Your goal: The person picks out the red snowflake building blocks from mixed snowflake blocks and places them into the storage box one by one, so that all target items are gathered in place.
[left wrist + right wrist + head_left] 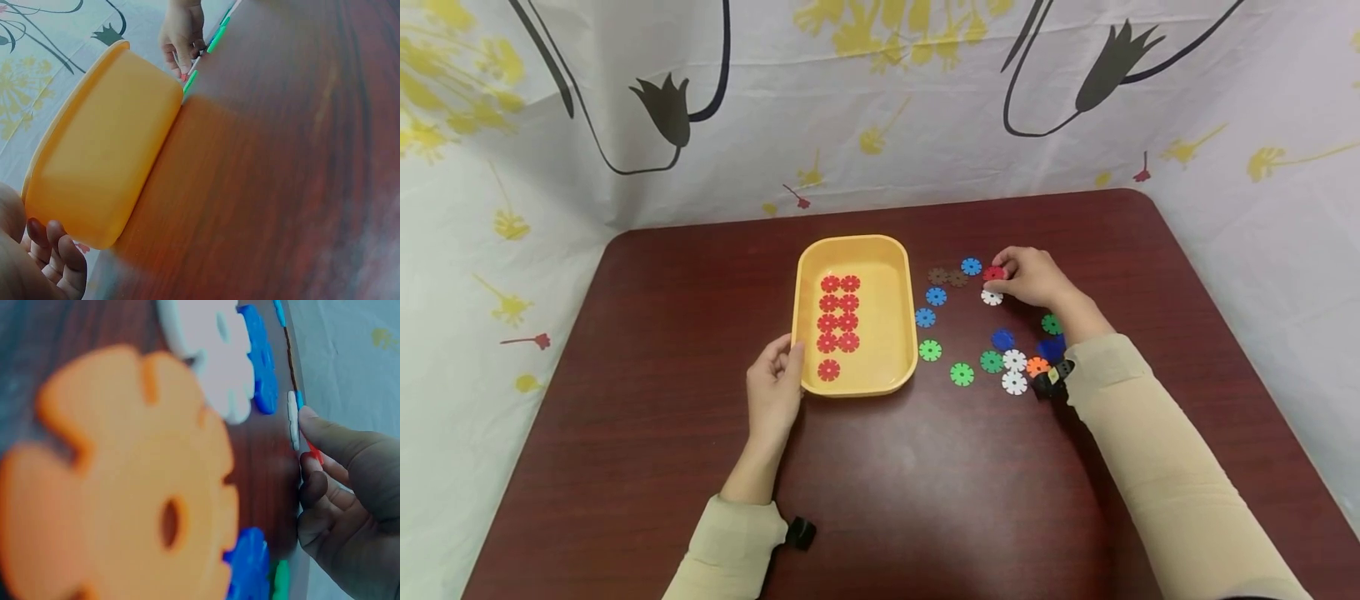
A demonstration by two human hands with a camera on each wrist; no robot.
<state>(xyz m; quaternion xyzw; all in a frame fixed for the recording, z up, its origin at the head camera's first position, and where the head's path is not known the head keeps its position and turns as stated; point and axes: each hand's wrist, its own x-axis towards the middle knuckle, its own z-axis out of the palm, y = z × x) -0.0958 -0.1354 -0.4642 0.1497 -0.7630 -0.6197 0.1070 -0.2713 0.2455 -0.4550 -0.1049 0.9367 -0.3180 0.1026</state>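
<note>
A yellow plastic tray (891, 379) stands on the table with several red interlocking discs (829, 370) inside, in two columns towards its left side. My left hand (775, 392) grips the tray's left rim near the front corner, thumb on the rim and fingers curled outside the wall. My right hand (1036, 277) is right of the tray, pinching a red notched disc (993, 272) between thumb and fingers. A white disc (992, 297) lies just in front of that thumb. In the right wrist view, the fingers partly hide the red disc (314, 452).
Loose discs lie right of the tray: brown (937, 276), blue (936, 297), light green (962, 374), dark green (992, 361), white (1014, 382) and orange (1037, 367). Several are near or under the right wrist. Patterned cloth (880, 167) hangs behind the table.
</note>
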